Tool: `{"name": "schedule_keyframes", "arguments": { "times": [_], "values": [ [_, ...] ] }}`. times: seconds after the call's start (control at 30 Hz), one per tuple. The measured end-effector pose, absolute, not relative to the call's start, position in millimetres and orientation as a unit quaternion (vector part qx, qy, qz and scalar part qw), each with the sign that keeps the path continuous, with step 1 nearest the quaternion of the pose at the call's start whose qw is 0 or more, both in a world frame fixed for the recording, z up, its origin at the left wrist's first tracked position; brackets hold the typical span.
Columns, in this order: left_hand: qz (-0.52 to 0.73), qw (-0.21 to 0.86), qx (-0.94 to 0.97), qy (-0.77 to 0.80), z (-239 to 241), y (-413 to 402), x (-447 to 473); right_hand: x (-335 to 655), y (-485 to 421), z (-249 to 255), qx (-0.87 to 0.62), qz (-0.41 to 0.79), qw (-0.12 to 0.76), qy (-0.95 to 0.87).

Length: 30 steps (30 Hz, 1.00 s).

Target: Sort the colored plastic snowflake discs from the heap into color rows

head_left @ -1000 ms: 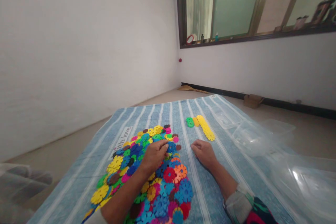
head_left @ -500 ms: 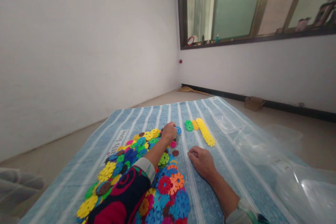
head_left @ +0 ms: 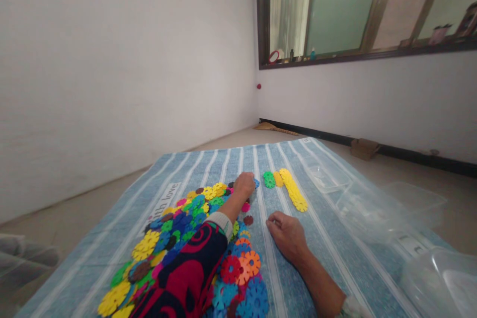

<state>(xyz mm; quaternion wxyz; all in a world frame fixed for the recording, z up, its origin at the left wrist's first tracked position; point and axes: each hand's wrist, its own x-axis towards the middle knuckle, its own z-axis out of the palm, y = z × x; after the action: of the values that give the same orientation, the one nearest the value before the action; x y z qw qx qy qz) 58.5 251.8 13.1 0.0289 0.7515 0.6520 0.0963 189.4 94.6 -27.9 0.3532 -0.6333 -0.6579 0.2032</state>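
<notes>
My left hand [head_left: 244, 185] reaches over the far edge of a heap of colourful notched plastic discs [head_left: 182, 221]. Its fingers are pinched on a blue notched disc [head_left: 257, 184], which peeks out at their right side. Just right of that disc lie a green disc [head_left: 269, 180], an orange-yellow one [head_left: 278, 179] and a long overlapping row of yellow discs [head_left: 293, 191]. Nearer to me, my right hand [head_left: 286, 234] rests on the striped cloth with its fingers curled in, and no disc shows in it. A brown disc [head_left: 248, 220] lies between the heap and this hand.
Clear plastic containers [head_left: 328, 179] stand along the right side of the blue-and-white striped cloth [head_left: 208, 159]. A cardboard box [head_left: 364, 149] and a broom [head_left: 274, 128] are on the floor by the wall. Clear plastic wrap [head_left: 26, 258] shows at the left.
My left hand has shifted slightly to the right along with the blue disc, toward the green one. My right hand stays in place. The view has turned a little.
</notes>
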Motion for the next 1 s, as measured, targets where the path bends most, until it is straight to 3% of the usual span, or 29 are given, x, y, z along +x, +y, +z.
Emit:
{"name": "schedule_keyframes", "arguments": {
  "times": [0.37,1.0],
  "values": [
    [0.066,0.001,0.775,0.628,14,237,58,190,93,-24,-0.631,0.215,0.35,-0.658],
    [0.033,0.054,0.757,0.65,25,250,62,191,94,-29,-0.634,0.208,0.341,-0.662]
  ]
}}
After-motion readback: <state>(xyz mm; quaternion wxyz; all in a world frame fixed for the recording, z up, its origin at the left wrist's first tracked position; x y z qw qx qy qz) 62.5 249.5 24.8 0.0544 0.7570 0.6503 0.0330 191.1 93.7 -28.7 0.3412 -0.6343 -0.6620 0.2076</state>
